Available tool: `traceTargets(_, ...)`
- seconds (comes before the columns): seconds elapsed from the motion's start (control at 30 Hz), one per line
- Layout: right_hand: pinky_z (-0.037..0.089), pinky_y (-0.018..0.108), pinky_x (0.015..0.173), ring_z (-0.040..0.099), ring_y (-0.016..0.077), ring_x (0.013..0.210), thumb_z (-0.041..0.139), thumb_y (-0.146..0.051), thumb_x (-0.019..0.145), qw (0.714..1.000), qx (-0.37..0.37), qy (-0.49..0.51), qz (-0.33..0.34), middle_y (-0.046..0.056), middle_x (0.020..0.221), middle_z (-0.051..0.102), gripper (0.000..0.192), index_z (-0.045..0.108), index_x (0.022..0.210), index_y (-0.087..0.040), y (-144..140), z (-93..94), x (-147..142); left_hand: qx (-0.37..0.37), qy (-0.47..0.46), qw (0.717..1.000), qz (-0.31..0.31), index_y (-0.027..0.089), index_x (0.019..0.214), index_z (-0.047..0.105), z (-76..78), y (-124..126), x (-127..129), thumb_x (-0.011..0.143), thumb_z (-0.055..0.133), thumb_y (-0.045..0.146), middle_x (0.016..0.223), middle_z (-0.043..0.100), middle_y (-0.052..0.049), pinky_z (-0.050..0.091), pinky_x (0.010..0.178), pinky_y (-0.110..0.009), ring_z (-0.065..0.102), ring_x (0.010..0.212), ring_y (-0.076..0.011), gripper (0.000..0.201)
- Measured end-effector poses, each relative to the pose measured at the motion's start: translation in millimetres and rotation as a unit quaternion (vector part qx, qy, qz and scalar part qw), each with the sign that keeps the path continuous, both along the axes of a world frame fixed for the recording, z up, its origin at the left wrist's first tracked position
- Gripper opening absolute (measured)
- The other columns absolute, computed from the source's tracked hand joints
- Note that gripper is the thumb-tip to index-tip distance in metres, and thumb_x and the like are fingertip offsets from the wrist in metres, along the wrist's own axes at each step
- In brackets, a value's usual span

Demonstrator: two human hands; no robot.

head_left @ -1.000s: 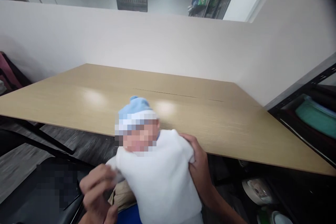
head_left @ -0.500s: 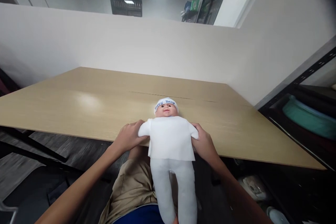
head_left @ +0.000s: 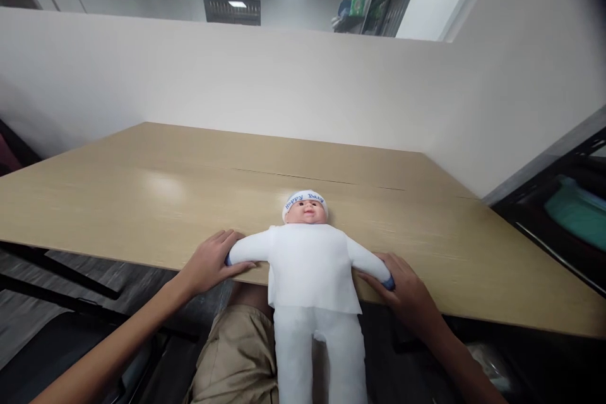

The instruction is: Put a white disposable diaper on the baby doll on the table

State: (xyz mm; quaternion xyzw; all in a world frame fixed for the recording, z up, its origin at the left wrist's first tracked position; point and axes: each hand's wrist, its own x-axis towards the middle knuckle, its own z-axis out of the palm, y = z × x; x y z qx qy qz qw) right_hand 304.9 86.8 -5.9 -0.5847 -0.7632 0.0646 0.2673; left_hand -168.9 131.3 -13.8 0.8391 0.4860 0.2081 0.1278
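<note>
The doll (head_left: 310,259) lies face up at the surface (head_left: 189,202) edge, legs hanging off; left hand (head_left: 208,262) and right hand (head_left: 407,287) each clasp an outstretched sleeve end.

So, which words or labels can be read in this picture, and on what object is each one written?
"Happy Baby": blue letters on the white band of the doll's cap.
Green package on the far shelf: any print is too small and blurred to read.
No other text is visible.
</note>
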Motion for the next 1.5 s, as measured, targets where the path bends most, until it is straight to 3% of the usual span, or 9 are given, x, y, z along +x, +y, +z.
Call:
traceTargets(0.17, 0.056, 0.046, 0.091, 0.07, 0.0326, 0.103, 0.06, -0.067, 0.1, 1.0, -0.006, 0.029, -0.004, 0.01, 0.112, 0.076, 0.044, 0.066, 0.117, -0.027, 47.4, -8.5, 1.2, -0.003, -0.005, 1.0, -0.015, 0.023, 0.13, 0.063, -2.1, 48.5, 1.0, 0.099, 0.059, 0.073, 0.121, 0.074, -0.012, 0.052, 0.094, -0.042, 0.069, 0.111, -0.0327, 0.059)
traceTargets(0.4, 0.054, 0.041, 0.085, 0.071, 0.0304, 0.096, 0.058, -0.064, 0.101, 1.0, -0.005, 0.011, 0.002, 0.009, 0.107, 0.077, 0.04, 0.065, 0.113, -0.025, 138.9, -8.2, 1.1, -0.009, -0.014, 1.0, -0.014, 0.022, 0.122, 0.065, 3.5, 146.8, 6.0, 0.093, 0.06, 0.078, 0.117, 0.076, -0.01, 0.052, 0.09, -0.04, 0.07, 0.106, -0.031, 0.063)
traceTargets(0.57, 0.053, 0.04, 0.084, 0.07, 0.0297, 0.095, 0.057, -0.055, 0.101, 1.0, -0.005, 0.009, 0.001, 0.009, 0.105, 0.076, 0.035, 0.065, 0.112, -0.024, 203.4, -8.8, 2.5, -0.02, -0.031, 0.999, 0.023, 0.023, 0.114, 0.067, 0.3, 214.0, 10.9, 0.088, 0.06, 0.084, 0.114, 0.077, -0.009, 0.053, 0.085, -0.038, 0.07, 0.101, -0.0297, 0.067)
traceTargets(0.77, 0.052, 0.044, 0.092, 0.068, 0.0323, 0.102, 0.059, -0.045, 0.094, 0.998, 0.065, -0.002, 0.007, 0.012, 0.112, 0.074, 0.033, 0.065, 0.116, -0.021, 289.8, -14.5, 11.8, 0.042, -0.046, 0.997, 0.044, 0.02, 0.119, 0.07, -5.1, 293.1, 19.9, 0.086, 0.063, 0.086, 0.118, 0.075, -0.013, 0.05, 0.098, -0.042, 0.065, 0.112, -0.0326, 0.074)
traceTargets(0.9, 0.051, 0.048, 0.094, 0.066, 0.0345, 0.104, 0.059, -0.048, 0.094, 0.995, 0.099, -0.018, -0.007, 0.015, 0.115, 0.074, 0.038, 0.066, 0.118, -0.02, 338.7, -18.8, 15.3, 0.088, -0.043, 0.993, 0.069, 0.018, 0.127, 0.069, -10.2, 334.1, 26.6, 0.091, 0.062, 0.081, 0.128, 0.075, -0.014, 0.04, 0.113, -0.049, 0.06, 0.121, -0.0348, 0.073)
traceTargets(1.0, 0.051, 0.047, 0.094, 0.066, 0.0342, 0.105, 0.059, -0.054, 0.097, 0.994, 0.105, -0.02, 0.003, 0.016, 0.117, 0.075, 0.044, 0.067, 0.124, -0.019, 361.6, -21.7, 19.8, 0.093, -0.038, 0.992, 0.08, 0.019, 0.133, 0.066, -14.9, 350.5, 28.1, 0.094, 0.061, 0.076, 0.134, 0.073, -0.013, 0.036, 0.116, -0.05, 0.059, 0.124, -0.0346, 0.07)
traceTargets(1.17, 0.051, 0.046, 0.094, 0.067, 0.0334, 0.105, 0.058, -0.064, 0.1, 0.996, 0.084, -0.016, 0.027, 0.015, 0.122, 0.076, 0.058, 0.067, 0.134, -0.019, 378.0, -27.4, 30.9, 0.086, -0.038, 0.992, 0.079, 0.02, 0.141, 0.062, -19.4, 356.7, 26.0, 0.097, 0.062, 0.071, 0.14, 0.071, -0.012, 0.038, 0.114, -0.048, 0.057, 0.127, -0.0341, 0.068)
traceTargets(1.37, 0.048, 0.053, 0.107, 0.064, 0.0381, 0.122, 0.054, -0.066, 0.1, 0.994, 0.101, -0.029, 0.025, 0.018, 0.139, 0.07, 0.068, 0.059, 0.149, -0.018, 381.8, -38.5, 34.8, 0.081, -0.045, 0.993, 0.071, 0.023, 0.146, 0.061, -24.2, 354.9, 21.1, 0.097, 0.065, 0.066, 0.139, 0.071, -0.011, 0.043, 0.112, -0.05, 0.058, 0.126, -0.0352, 0.066)
traceTargets(1.5, 0.043, 0.061, 0.117, 0.055, 0.0417, 0.139, 0.055, -0.06, 0.098, 0.99, 0.136, -0.045, -0.013, 0.024, 0.153, 0.06, 0.078, 0.047, 0.159, -0.012, 370.2, -46.4, 31.6, 0.102, -0.062, 0.987, 0.109, 0.021, 0.15, 0.057, -32.6, 342.9, 14.6, 0.096, 0.068, 0.062, 0.144, 0.067, -0.014, 0.044, 0.114, -0.053, 0.058, 0.13, -0.037, 0.068)
